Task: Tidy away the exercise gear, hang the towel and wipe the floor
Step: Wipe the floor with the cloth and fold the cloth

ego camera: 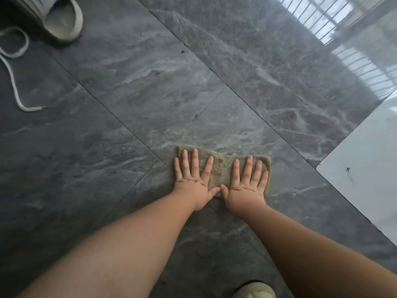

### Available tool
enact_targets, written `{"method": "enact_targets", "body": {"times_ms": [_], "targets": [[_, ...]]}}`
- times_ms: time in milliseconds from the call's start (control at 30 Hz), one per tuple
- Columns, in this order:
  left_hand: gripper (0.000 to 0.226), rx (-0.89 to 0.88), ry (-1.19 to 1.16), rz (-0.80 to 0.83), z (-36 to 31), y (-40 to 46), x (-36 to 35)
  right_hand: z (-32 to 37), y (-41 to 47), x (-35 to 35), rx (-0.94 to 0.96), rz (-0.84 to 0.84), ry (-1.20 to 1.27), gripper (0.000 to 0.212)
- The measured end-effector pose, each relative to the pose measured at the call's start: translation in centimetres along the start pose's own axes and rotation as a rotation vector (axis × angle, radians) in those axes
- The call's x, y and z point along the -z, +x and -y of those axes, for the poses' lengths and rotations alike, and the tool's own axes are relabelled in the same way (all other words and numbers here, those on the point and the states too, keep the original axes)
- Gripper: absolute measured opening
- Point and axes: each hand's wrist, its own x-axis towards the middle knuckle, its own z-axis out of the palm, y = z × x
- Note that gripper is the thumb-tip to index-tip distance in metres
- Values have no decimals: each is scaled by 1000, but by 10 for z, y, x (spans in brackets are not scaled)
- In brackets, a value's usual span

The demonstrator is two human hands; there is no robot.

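Observation:
A small greyish-green cloth [222, 168] with yellow edging and red marks lies flat on the dark grey marble floor [129, 93], in the lower middle of the head view. My left hand [193, 181] presses on its left half with fingers straight and spread. My right hand [245, 183] presses on its right half the same way. The two thumbs nearly touch at the cloth's near edge. Both forearms reach forward from the bottom of the frame.
A pale slipper [64, 20] lies at the top left, with a white cord [12, 67] trailing on the floor below it. A white tile area [365, 168] borders the right. Another slipper toe [254, 291] shows at the bottom edge. Window bars reflect at top right.

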Motion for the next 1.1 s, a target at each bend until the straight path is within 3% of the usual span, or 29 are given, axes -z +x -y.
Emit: {"method": "enact_targets", "body": {"times_ms": [167, 367, 733, 1100], "targets": [[90, -35, 23, -110, 2, -1, -2, 0, -3, -2, -16, -93, 7, 84], [87, -94, 100, -329, 5, 61, 61, 2, 56, 52, -72, -314, 60, 84], [92, -206, 182, -456, 1, 157, 166, -12, 136, 134, -151, -437, 131, 81], [92, -214, 170, -444, 9, 137, 144, -5, 116, 114, -148, -454, 118, 80]]}}
